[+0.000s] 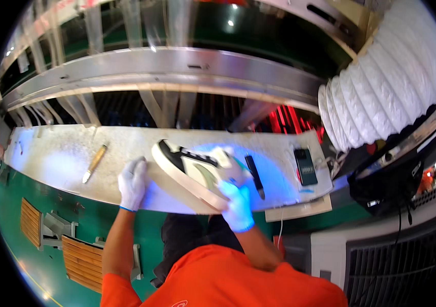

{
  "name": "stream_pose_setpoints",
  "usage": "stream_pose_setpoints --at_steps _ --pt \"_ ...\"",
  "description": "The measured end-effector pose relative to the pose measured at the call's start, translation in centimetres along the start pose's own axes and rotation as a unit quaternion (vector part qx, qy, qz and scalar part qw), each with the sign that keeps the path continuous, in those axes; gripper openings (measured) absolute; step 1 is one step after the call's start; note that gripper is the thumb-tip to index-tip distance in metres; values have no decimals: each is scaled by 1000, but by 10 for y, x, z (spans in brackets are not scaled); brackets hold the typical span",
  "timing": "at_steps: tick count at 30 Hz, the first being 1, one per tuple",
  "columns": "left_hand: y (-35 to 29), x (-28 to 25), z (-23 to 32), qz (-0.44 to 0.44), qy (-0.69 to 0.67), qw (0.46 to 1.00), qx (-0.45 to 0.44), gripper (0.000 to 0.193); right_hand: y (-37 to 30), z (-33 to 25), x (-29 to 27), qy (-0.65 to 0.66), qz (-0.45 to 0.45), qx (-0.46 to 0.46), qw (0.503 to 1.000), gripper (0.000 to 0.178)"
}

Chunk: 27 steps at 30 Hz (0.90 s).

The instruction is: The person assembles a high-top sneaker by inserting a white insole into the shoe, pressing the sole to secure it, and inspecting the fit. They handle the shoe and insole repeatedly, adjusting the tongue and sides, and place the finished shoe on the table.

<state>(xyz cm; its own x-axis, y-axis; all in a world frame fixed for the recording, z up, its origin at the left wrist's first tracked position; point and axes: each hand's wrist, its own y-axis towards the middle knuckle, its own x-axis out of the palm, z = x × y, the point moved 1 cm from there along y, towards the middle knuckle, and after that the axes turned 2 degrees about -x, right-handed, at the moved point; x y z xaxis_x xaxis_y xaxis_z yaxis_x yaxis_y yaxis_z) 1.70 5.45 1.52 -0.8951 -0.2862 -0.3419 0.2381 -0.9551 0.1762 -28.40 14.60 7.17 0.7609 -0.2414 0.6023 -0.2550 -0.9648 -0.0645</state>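
Note:
A sneaker [197, 171] in white, black and pale green is held tilted over the worktable, its black toe pointing up and left. My right hand [239, 204], in a white glove lit blue, grips it at the heel end. To the left of the sneaker, apart from it, is my left hand [132, 184], also gloved. Its fingers look curled together, and whatever may be inside them is hidden. A wooden-handled tool with a short pale blade [95, 162] lies further left. Just right of the sneaker lies a slim black tool [254, 176].
The pale worktable [69, 148] runs along a metal-framed machine [192, 66] with hanging clear strips. A dark phone-like device [305, 167] lies at the table's right. A white ribbed duct [381, 87] looms beyond it. Wooden-slatted seats [82, 261] stand low on the left.

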Motion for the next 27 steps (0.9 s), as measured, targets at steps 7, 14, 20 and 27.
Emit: stream_pose_setpoints --at_steps 7,14,20,27 --pt "-5 12 23 10 177 979 105 27 25 -125 37 -391 124 -585 700 49" --pt "-3 19 19 -9 185 973 136 28 235 -376 250 -406 158 -685 584 64" --pt "-7 -7 11 3 173 981 92 28 170 -240 232 -472 -181 -529 682 48" --pt "-6 16 13 -19 194 972 128 31 145 -105 -47 -545 40 -319 774 26"
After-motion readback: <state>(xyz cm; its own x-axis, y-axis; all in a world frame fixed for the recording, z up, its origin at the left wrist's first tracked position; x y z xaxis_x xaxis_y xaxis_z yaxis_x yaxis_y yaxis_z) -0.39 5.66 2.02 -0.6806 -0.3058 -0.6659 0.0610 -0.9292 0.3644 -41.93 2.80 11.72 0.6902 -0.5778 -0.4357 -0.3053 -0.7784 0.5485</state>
